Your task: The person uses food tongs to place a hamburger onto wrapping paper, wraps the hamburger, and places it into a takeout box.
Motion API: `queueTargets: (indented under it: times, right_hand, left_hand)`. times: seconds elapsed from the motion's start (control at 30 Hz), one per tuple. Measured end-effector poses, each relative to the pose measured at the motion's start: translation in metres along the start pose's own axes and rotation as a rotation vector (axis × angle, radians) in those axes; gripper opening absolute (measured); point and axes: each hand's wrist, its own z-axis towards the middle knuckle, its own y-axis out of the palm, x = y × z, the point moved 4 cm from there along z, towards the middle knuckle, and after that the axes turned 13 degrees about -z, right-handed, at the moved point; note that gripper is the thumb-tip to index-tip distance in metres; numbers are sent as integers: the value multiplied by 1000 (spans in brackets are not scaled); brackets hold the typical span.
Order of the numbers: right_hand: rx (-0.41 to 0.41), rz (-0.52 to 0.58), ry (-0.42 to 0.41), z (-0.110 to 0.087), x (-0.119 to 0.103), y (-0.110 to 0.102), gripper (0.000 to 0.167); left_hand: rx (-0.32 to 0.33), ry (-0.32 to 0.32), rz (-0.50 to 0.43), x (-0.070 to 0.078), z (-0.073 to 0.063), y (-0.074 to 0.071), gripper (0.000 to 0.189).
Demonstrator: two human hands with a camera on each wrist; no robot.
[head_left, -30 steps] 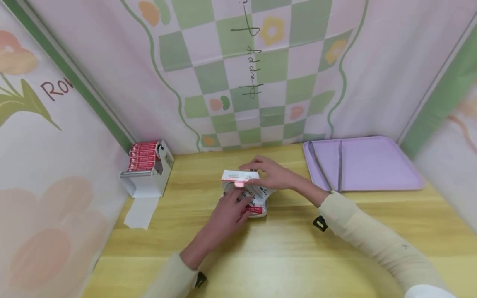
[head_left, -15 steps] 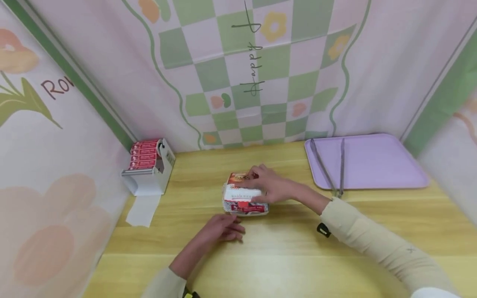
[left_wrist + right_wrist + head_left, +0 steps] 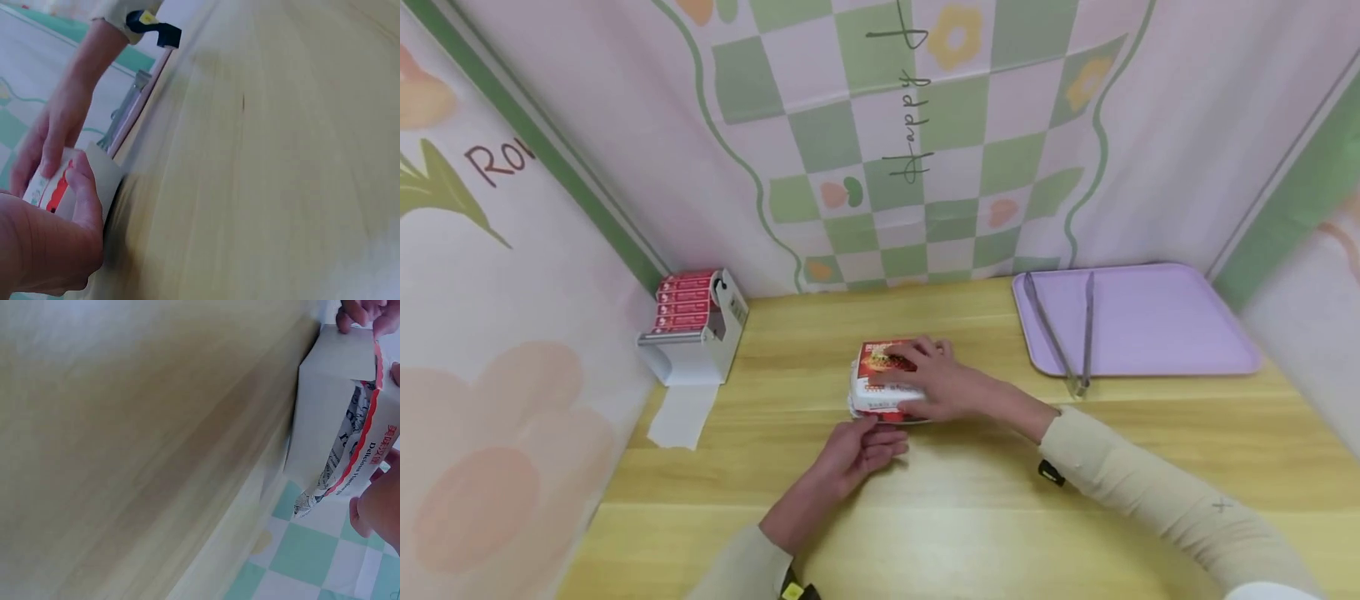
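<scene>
A hamburger box [image 3: 880, 375] with a burger picture on its lid sits mid-table; its lid is down over the top. My right hand [image 3: 936, 383] spans the lid from above, thumb at the front and fingers bent across the top. My left hand [image 3: 857, 454] is at the box's front edge, its thumb touching the red-edged front in the left wrist view, its fingers loosely bent below. Printed wrapping paper [image 3: 340, 444] sticks out through a gap under the lid in the right wrist view. What lies inside the box is hidden.
At the back left stands a white dispenser [image 3: 700, 354] of red-printed labels, a blank strip [image 3: 685, 415] hanging out onto the table. A lilac tray [image 3: 1165, 325] lies at the back right with metal tongs [image 3: 1086, 333] across its left side. Printed curtains rise behind the table.
The lid's white front flap has come down over the wrapping paper. My left hand drew back from the paper toward me, then moved up to the box's front edge. My right hand stayed on the lid.
</scene>
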Motion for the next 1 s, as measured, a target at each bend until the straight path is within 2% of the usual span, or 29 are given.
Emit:
queueTargets:
  times: [0.17,0.43,0.77,1.0]
  right_hand:
    - [-42,-107,-34,-1,-1,6,53]
    - [-42,-96,-33,-2,0,6,54]
    - [-44,-123,-33,-1,-2,4,54]
    - [-37,-93,-7,0,1,2,52]
  left_hand:
    - [10,15,-18,-1,-2,6,42]
    - [33,54,-13,-3,0,7,42]
    - [70,30,-13,-6,4,8,35]
    - [58,40,16,-6,2,13,38]
